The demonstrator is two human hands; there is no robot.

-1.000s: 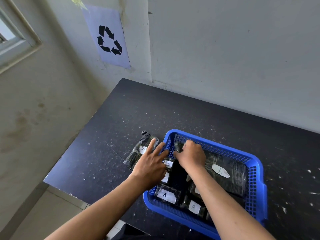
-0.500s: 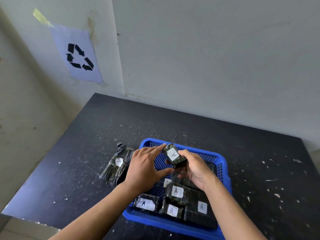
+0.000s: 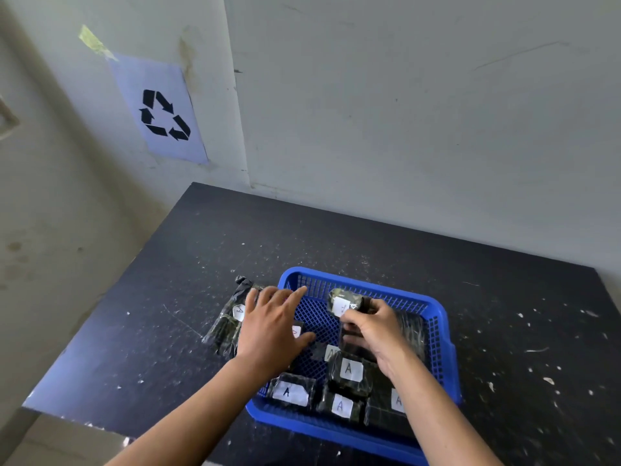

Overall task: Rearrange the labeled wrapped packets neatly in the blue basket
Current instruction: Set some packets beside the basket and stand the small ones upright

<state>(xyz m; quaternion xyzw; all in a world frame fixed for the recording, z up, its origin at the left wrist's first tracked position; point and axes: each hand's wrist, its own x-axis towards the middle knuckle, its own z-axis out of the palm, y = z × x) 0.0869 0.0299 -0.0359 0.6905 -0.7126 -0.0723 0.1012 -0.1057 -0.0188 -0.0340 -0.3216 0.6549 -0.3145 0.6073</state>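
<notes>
A blue mesh basket [image 3: 440,334] sits on the black table. Several dark wrapped packets with white "A" labels lie along its near side, one of them [image 3: 349,373] on top of the others. My right hand [image 3: 373,331] is over the basket's middle, shut on a small labeled packet [image 3: 344,302] held near the far wall. My left hand [image 3: 272,327] hovers with fingers spread over the basket's left rim. It partly covers a long wrapped packet [image 3: 228,324] that lies on the table just left of the basket.
The black speckled table [image 3: 504,314] stands against a grey wall, with its left edge dropping to the floor. A paper sheet with a recycling symbol [image 3: 161,112] is taped to the wall at the back left.
My left hand has let go of the small packet and moved left over the basket rim. My right hand keeps the packet and has lowered it toward the basket's far side.
</notes>
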